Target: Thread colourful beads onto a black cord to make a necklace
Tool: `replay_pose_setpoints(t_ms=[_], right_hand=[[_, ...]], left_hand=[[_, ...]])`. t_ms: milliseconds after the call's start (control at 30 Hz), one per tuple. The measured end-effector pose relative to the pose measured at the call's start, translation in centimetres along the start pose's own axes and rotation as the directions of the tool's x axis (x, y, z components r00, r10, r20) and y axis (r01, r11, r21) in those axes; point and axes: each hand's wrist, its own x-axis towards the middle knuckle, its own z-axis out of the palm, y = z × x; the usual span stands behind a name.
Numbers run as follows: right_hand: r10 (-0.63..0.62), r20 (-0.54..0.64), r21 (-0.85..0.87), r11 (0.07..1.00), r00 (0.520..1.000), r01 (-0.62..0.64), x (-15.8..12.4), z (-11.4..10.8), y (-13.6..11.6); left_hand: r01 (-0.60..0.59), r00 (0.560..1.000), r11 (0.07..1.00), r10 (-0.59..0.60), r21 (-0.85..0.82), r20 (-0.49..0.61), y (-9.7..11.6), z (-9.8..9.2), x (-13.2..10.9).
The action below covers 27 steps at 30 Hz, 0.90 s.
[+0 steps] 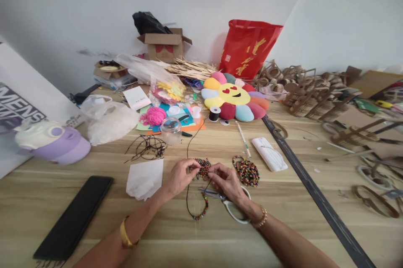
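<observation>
A loose pile of small multicoloured beads [203,167] lies between my hands. My left hand [181,178] is at the pile's left side, thumb and fingertips pinched together; whatever is between them is too small to make out. My right hand [227,180] pinches the end of a black cord [187,201] at the pile's right side. Several coloured beads [204,209] are strung on the cord, which hangs in a loop on the table and runs back toward a black thread spool [214,113]. White-handled scissors [236,212] lie partly under my right hand.
Right of the hands sits a coil of strung beads [247,171] beside a white case [269,154]. White paper [145,179], cut black cords [146,147], a plastic jar [171,130] and a black phone-like slab [75,217] lie left. A flower cushion [234,97] stands behind; woven baskets [302,102] crowd the right.
</observation>
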Motion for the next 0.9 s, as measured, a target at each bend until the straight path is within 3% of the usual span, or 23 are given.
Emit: replay_pose_setpoints(t_ms=[467, 900], right_hand=[[-0.015, 0.065, -0.072, 0.997, 0.998, 0.020, -0.5, 0.1, 0.5], [0.024, 0.094, -0.088, 0.996, 0.995, -0.015, -0.3, 0.4, 0.3]], left_hand=[[0.047, 0.992, 0.987, -0.028, -0.152, 0.124, 0.5, 1.2, -0.2], [0.029, 0.999, 0.965, -0.018, -0.261, 0.045, -0.2, 1.4, -0.6]])
